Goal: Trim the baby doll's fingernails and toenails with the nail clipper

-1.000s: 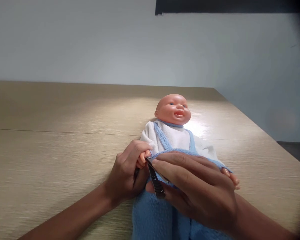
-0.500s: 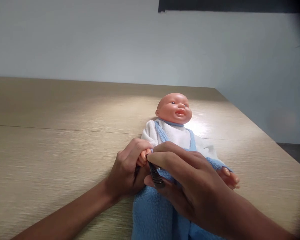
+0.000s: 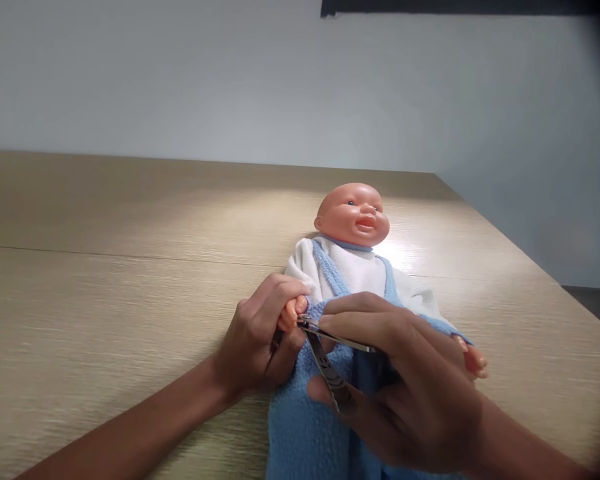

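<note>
A baby doll (image 3: 353,217) in a white top and blue fleece dungarees lies on its back on the table. My left hand (image 3: 263,333) is closed around the doll's hand (image 3: 293,313), whose small fingers stick out of my grip. Between the thumb and fingers of my right hand (image 3: 405,367) is a metal nail clipper (image 3: 330,377). Its lever and body stand apart in a V, and its jaw end is at the doll's fingertips. Whether the jaws touch the fingers I cannot tell.
The pale wooden table (image 3: 105,313) has a thin seam across it, and its right edge slants away beyond the doll's other hand (image 3: 475,360). A grey wall (image 3: 180,73) rises behind, with a dark strip (image 3: 455,7) at the top.
The nail clipper's lever and body have spread apart in view, as my right hand has shifted slightly right and its grip has widened. My left hand keeps its hold on the doll's hand.
</note>
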`<state>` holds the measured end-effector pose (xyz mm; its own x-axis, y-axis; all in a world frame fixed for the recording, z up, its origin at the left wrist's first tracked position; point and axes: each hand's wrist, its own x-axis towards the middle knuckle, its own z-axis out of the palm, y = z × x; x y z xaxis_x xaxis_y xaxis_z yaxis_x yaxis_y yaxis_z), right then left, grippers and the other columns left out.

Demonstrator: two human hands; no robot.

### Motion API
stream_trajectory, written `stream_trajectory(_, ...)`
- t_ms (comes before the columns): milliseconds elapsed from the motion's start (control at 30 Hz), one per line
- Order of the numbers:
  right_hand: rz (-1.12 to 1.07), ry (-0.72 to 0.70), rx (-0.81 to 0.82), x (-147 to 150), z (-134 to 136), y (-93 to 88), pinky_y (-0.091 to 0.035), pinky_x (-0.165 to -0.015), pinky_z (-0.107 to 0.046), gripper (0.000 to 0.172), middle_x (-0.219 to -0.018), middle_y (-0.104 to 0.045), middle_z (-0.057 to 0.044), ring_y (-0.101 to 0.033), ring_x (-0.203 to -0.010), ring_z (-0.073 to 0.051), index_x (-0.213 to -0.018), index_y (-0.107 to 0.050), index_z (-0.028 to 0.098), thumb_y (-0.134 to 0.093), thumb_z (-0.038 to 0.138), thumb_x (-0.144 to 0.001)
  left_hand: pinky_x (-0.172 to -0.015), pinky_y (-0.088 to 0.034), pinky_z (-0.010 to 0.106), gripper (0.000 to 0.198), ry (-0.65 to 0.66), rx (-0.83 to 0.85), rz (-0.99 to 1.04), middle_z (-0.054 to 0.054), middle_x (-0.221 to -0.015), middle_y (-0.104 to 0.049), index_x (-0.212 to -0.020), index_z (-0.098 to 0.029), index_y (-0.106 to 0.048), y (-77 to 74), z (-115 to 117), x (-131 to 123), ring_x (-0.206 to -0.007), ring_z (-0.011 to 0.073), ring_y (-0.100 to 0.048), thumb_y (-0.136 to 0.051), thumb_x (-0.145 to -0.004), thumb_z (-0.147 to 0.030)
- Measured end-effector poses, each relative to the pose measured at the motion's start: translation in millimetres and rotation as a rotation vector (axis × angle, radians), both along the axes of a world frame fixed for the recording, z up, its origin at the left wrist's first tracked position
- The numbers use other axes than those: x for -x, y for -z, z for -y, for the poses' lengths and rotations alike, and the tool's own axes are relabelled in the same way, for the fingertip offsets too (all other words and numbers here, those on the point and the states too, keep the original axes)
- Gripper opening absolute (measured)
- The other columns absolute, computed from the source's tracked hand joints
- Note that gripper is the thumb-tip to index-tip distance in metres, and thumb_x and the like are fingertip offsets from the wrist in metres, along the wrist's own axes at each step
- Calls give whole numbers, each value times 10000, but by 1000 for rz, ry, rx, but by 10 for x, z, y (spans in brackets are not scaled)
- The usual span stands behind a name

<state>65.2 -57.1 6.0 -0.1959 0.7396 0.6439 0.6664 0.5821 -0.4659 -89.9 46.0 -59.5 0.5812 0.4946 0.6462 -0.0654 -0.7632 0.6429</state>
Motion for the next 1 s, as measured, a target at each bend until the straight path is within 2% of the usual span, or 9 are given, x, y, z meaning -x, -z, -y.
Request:
stream_trajectory(233,54,25,0,-7,-27,16,-592,-716,-294,237,-951,-722,-16,-726,-886,-187,-1103,-575,209,-678,226,-890,-744,-557,320,268,-6,11,14,96,-1038,-641,-1186,-183,-560,14,8,-11,-951,215,-647,-475,-932,-188)
stream_trajectory(400,88,37,-10,-10,-27,-1,-596,-716,-258,149,-973,-731,-12,-733,-878,-164,-1047,-594,212,-636,170,-910,-793,-550,329,253,5,-16,35,102,-1043,-638,-1182,-163,-554,8,5,-16,-967,208,-640,-475,-942,-180)
stream_trajectory(533,125,49,-14,-9,-9,-3,-613,-733,-269,192,-987,-739,-13,-736,-858,-171,-1077,-596,219,-647,195,-893,-785,-551,319,252,4,-36,41,102,-1051,-641,-1189,-169,-550,30,-6,-21,-976,206,-633,-474,-950,-183)
stream_trajectory(667,216,47,-46,-10,-23,-10,-601,-655,-241,221,-922,-733,-7,-734,-807,-165,-1018,-586,221,-603,100,-833,-795,-539,304,305,-17,-24,55,98,-1086,-634,-1259,-168,-508,51,30,-33,-983,195,-627,-468,-957,-186)
stream_trajectory(833,245,57,-59,7,-28,-36,-584,-628,-210,265,-887,-726,-6,-726,-783,-150,-1011,-597,210,-574,36,-813,-754,-520,290,320,-72,40,48,91,-1116,-614,-1300,-181,-450,29,107,-39,-928,173,-620,-441,-982,-215)
stream_trajectory(1000,248,76,-52,20,-6,-20,-586,-700,-195,258,-975,-731,-24,-712,-801,-125,-1064,-602,187,-584,54,-844,-713,-535,307,260,-61,47,26,100,-1106,-617,-1252,-197,-465,14,107,-44,-874,183,-619,-406,-1008,-263)
